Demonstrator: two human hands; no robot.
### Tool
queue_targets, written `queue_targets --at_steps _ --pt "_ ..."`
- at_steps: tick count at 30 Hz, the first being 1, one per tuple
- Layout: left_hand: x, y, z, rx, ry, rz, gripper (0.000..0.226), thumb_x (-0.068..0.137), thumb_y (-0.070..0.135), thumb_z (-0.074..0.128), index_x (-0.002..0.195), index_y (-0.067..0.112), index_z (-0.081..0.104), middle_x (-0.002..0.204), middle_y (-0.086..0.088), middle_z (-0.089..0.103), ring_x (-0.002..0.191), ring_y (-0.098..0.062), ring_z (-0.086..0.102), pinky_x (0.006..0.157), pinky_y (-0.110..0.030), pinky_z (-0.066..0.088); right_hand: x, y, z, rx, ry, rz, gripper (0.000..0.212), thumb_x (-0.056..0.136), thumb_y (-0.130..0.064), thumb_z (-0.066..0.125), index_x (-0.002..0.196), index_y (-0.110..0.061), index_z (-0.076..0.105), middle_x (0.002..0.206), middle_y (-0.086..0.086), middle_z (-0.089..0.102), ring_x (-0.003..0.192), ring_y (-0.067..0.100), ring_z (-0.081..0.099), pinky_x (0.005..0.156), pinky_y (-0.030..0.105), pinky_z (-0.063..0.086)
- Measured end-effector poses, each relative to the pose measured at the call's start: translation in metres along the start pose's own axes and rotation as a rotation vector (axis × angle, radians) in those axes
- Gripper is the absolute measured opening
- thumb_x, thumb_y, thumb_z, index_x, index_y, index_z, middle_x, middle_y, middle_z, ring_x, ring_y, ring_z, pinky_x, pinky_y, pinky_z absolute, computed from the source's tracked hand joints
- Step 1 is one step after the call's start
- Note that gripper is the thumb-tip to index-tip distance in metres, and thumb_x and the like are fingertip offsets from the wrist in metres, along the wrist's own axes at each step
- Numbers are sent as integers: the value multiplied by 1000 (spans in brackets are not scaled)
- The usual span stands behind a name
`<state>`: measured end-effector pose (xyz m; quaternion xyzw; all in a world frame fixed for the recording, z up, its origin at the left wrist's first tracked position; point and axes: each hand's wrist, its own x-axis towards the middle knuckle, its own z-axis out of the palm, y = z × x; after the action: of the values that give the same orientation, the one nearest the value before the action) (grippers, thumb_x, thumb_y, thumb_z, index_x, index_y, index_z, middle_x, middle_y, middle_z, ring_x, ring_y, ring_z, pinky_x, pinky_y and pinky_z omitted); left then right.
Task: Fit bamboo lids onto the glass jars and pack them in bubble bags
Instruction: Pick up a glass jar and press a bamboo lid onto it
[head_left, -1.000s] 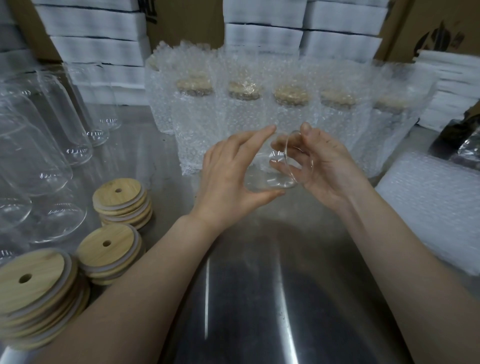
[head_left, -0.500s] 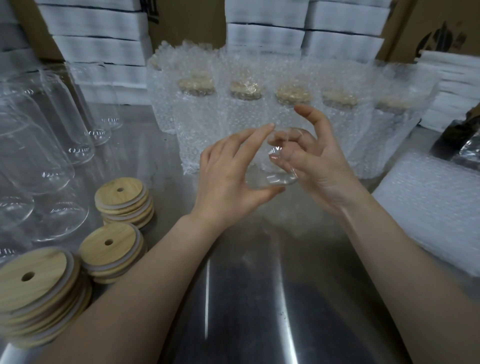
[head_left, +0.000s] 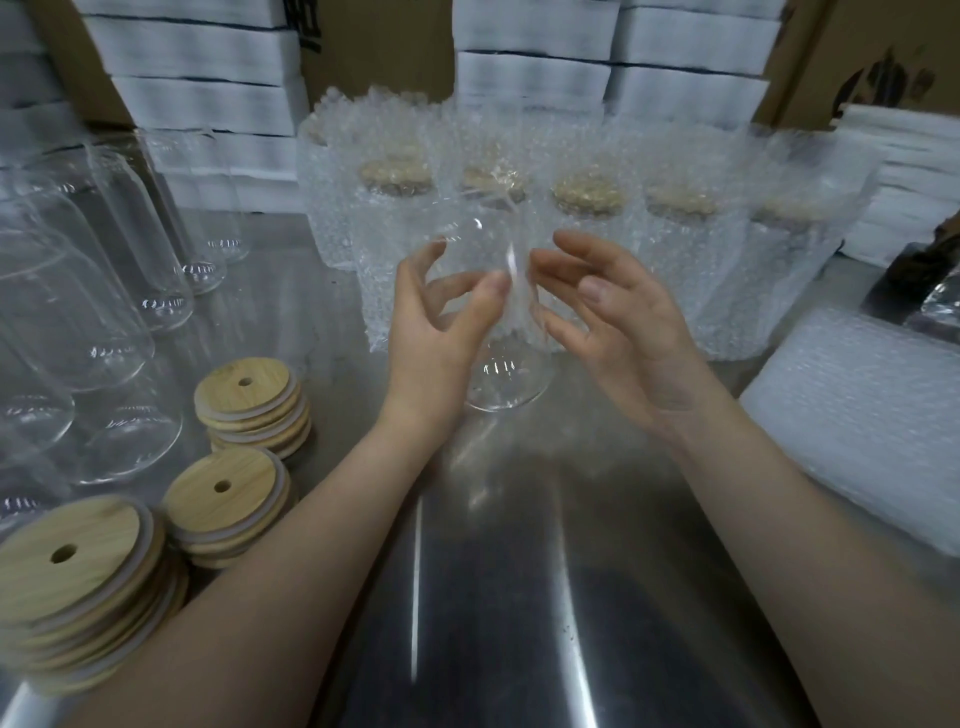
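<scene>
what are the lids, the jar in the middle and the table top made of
Lids: pale wood, likely bamboo, matte, with visible grain and a greyish ring under each, perhaps silicone. Jar: clear glass, glossy; the bags behind show through and its thick base glints. Table: looks like brushed stainless steel, grey with long streaked reflections.

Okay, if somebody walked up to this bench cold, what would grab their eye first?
Probably the clear glass jar standing upright at the centre of the steel table, with the left hand and right hand cupped around it, fingers spread. Right behind it stands a row of bubble-bagged jars with bamboo lids showing through the wrap. At the left, three stacks of bamboo lids sit beside bare glass jars.
</scene>
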<state>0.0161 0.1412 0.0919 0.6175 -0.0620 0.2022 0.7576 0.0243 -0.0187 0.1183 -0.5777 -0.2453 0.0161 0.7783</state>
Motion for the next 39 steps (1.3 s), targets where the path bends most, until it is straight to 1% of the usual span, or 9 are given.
queue_targets --at_steps 4,6,9,14,18,23,31,36,39 --pt "1 13 1 -316 50 -217 59 79 60 55 122 19 52 101 -10 73 84 -33 74 63 -48 60 -4 6 10 -165 32 -62 29 80 -11 61 108 -12 58 124 14 61 126 28 55 111 53 40" --pt "1 17 2 -405 54 -290 65 84 67 49 125 17 53 98 -9 76 85 -34 74 63 -47 59 -5 7 16 -212 -9 -116 32 80 -11 63 111 -14 55 128 17 59 126 29 56 107 46 45" --pt "1 21 3 -568 51 -380 80 78 72 48 132 14 49 101 -13 75 91 -37 73 68 -49 59 -10 10 22 -378 -125 -212 63 71 -21 83 124 -25 49 130 0 55 123 14 55 98 29 48" --pt "-3 21 2 -749 88 -488 75 84 76 44 120 10 53 93 -13 76 88 -34 74 65 -47 59 -14 17 31 -671 -125 -375 81 66 -38 82 134 -40 39 137 -18 45 128 17 50 102 42 48" --pt "-9 17 10 -819 102 -546 80 84 75 45 125 7 50 90 -14 76 86 -34 74 62 -47 60 -14 18 31 -763 -35 -450 75 64 -47 80 128 -38 43 128 -16 51 114 10 55 97 36 49" --pt "-14 14 15 -864 107 -600 85 81 75 50 129 5 49 114 -20 66 89 -39 73 67 -51 60 -15 21 33 -729 37 -468 62 64 -47 77 118 -37 48 120 7 58 105 17 57 92 33 47" --pt "-10 10 14 -791 102 -588 99 79 79 47 145 6 41 117 -21 67 94 -36 72 62 -41 58 -10 20 43 -360 159 -286 18 79 -22 71 96 -25 65 88 -6 67 70 -3 63 64 15 50" --pt "-6 9 9 -839 92 -609 93 80 77 47 136 3 46 120 -22 65 96 -39 71 63 -43 59 -3 13 27 -252 27 -138 19 88 -26 61 103 -28 72 121 16 62 88 10 69 93 30 51" --pt "-5 8 7 -885 74 -638 94 80 76 50 134 0 45 121 -25 63 94 -39 72 59 -43 58 -1 14 18 -270 -99 -66 38 88 -41 68 121 -21 65 118 24 56 116 33 58 113 44 38"
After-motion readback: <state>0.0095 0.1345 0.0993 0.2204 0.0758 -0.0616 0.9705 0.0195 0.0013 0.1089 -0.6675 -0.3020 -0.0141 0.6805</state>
